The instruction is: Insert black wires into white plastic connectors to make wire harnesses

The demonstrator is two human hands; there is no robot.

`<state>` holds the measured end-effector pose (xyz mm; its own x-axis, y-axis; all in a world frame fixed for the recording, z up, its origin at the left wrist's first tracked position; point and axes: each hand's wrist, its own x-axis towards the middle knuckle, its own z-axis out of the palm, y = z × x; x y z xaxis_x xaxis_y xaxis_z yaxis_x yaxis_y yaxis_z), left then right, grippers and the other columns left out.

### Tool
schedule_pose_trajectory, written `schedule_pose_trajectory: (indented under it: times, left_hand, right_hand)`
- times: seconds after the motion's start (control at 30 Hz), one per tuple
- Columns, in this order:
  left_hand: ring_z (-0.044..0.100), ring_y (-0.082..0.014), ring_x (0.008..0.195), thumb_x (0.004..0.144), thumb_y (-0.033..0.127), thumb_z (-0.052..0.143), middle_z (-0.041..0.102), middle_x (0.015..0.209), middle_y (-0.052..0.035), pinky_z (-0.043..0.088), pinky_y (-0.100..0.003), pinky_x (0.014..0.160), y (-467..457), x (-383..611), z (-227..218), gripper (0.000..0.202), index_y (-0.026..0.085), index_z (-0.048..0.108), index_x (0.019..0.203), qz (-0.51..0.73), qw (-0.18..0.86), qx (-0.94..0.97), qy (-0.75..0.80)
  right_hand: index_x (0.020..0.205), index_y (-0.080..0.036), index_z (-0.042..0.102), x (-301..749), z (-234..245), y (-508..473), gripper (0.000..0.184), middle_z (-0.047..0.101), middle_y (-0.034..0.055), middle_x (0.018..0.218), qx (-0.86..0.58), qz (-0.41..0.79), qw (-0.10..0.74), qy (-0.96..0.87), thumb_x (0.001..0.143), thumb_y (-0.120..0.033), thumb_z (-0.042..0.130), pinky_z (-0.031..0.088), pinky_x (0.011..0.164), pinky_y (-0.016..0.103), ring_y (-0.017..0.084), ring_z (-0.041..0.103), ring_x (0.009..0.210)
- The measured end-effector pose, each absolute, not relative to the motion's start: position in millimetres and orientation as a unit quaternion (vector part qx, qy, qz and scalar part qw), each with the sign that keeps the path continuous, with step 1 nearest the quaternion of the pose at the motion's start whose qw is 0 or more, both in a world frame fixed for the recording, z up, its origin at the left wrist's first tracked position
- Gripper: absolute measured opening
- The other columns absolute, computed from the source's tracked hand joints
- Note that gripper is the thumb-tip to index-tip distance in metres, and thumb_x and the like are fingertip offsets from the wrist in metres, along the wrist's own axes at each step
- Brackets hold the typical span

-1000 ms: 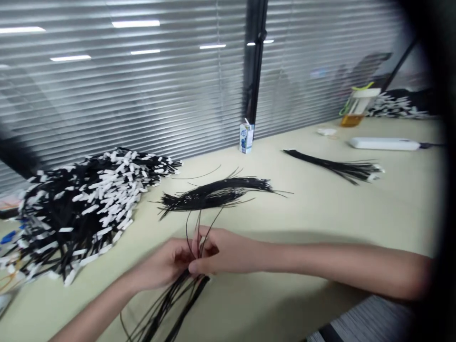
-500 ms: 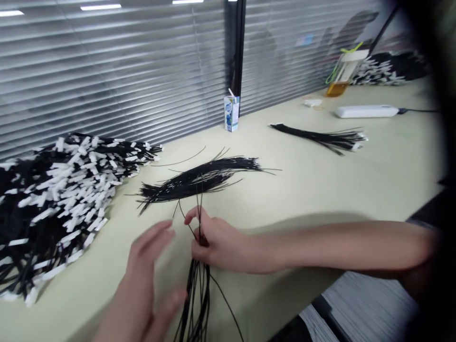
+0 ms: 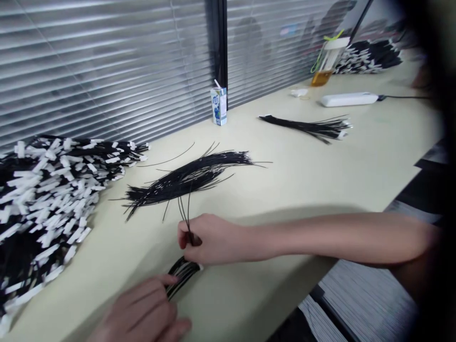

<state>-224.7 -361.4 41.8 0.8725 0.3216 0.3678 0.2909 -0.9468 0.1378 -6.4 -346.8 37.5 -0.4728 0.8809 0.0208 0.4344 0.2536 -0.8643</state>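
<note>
My right hand (image 3: 213,240) is closed in a pinch on a few thin black wires (image 3: 185,213), whose loose ends stick up past the fingers. Just below it lies a bundle of black wires (image 3: 185,274) with a small pale tip at its right end. My left hand (image 3: 142,308), slightly blurred, curls over the lower end of that bundle, index finger along it; the part under the fingers is hidden. Beyond both hands a loose pile of black wires (image 3: 178,183) is spread on the table, some strands straying out.
On the left is a big heap of black wires with white ends (image 3: 53,199). A drink carton (image 3: 219,107) stands by the blinds. Farther right are another wire bundle (image 3: 302,126), a white power strip (image 3: 349,99), a bottle of amber liquid (image 3: 326,66) and another heap (image 3: 370,57).
My left hand has come down from its open pose beside the wires onto the bundle. The bundle under my right hand now lies slanting left. The whole view has shifted slightly.
</note>
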Motion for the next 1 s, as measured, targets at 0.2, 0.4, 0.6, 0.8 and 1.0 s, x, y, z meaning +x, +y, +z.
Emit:
schedule_pose_trajectory:
  times: [0.2, 0.4, 0.6, 0.8, 1.0]
  left_hand:
    - [0.059, -0.0198, 0.096, 0.089, 0.023, 0.044, 0.054, 0.115, -0.012, 0.055, -0.028, 0.073, -345.5, -240.2, 24.1, 0.03, 0.017, 0.046, 0.118, 0.108, 0.019, 0.941, 0.32]
    - [0.054, -0.0293, 0.098, 0.085, 0.038, 0.053, 0.059, 0.11, -0.0116, 0.049, -0.046, 0.082, -350.3, -243.4, 16.9, 0.041, 0.017, 0.048, 0.12, 0.098, -0.04, 0.953, 0.286]
    - [0.061, -0.0189, 0.064, 0.095, 0.033, 0.033, 0.061, 0.08, -0.0046, 0.052, -0.03, 0.053, -358.9, -233.8, 23.6, 0.022, 0.02, 0.049, 0.102, 0.095, -0.001, 0.951, 0.295]
    - [0.06, -0.0158, 0.052, 0.097, 0.037, 0.022, 0.062, 0.081, -0.004, 0.048, -0.028, 0.043, -366.0, -230.0, 33.2, 0.033, 0.019, 0.046, 0.108, 0.095, 0.007, 0.961, 0.258]
    - [0.057, -0.0169, 0.045, 0.093, 0.028, 0.04, 0.059, 0.069, -0.0009, 0.045, -0.029, 0.039, -367.4, -227.7, 27.0, 0.024, 0.016, 0.049, 0.112, 0.141, -0.082, 0.954, 0.251]
  right_hand:
    - [0.085, -0.02, 0.055, -12.6, 31.3, -353.9, 0.012, 0.054, -0.0043, 0.065, -0.418, 0.438, 0.302, -0.737, 0.077, -0.017, 0.047, 0.036, 0.051, 0.018, 0.008, 0.049, 0.057]
    - [0.095, -0.018, 0.055, -20.2, 30.6, -356.1, 0.017, 0.061, 0.0017, 0.091, -0.345, 0.435, 0.329, -0.764, 0.087, -0.014, 0.041, 0.042, 0.073, 0.023, 0.012, 0.054, 0.081]
    - [0.09, -0.016, 0.056, -23.0, 37.0, -346.2, 0.017, 0.057, -0.0009, 0.069, -0.295, 0.592, 0.388, -0.642, 0.092, -0.027, 0.043, 0.039, 0.056, 0.02, 0.008, 0.048, 0.06]
    - [0.089, -0.02, 0.049, 10.9, 52.3, -289.2, 0.024, 0.027, -0.0096, 0.054, -0.335, 0.65, 0.466, -0.498, 0.094, -0.04, 0.036, 0.015, 0.037, 0.017, 0.005, 0.017, 0.041]
    - [0.087, -0.015, 0.05, 37.6, 59.6, -207.8, 0.017, 0.033, -0.008, 0.058, -0.358, 0.623, 0.461, -0.521, 0.094, -0.028, 0.042, 0.025, 0.038, 0.014, 0.003, 0.026, 0.042]
